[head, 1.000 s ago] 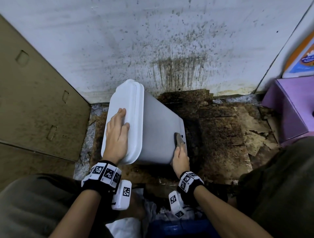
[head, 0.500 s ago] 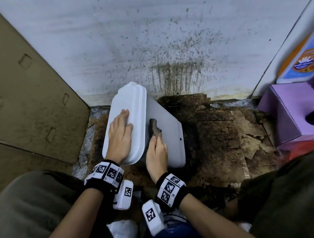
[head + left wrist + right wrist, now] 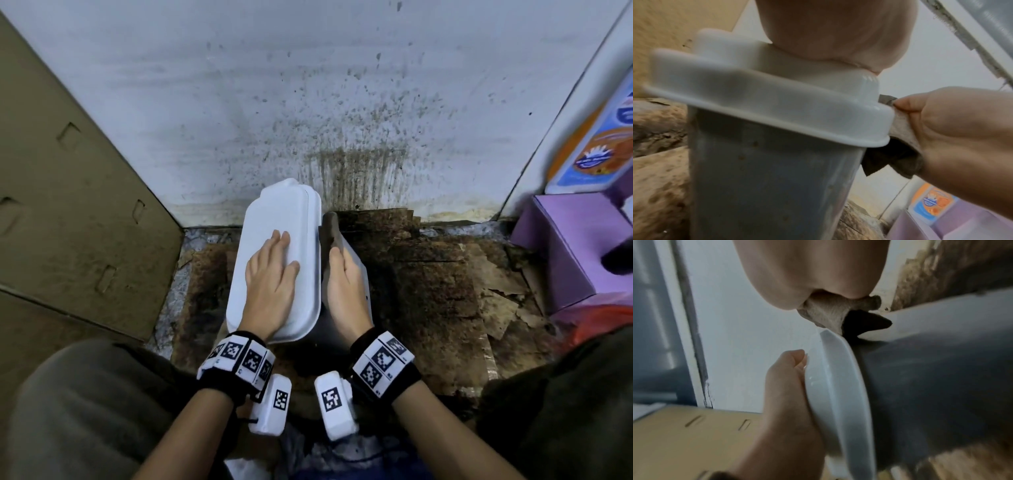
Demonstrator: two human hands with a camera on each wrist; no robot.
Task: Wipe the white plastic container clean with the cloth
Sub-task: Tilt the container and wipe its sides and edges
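L hand (image 3: 270, 281) flat on lid (image 3: 274, 219), steadying container (image 3: 766, 186); R hand (image 3: 342, 291) clamps cloth (image 3: 331, 230) under lid rim, mid-wipe. Next: firm strokes down side wall.

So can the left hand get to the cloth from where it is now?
Probably not directly: the left hand lies flat on the lid, and the lid's rim stands between it and the cloth under the right hand.
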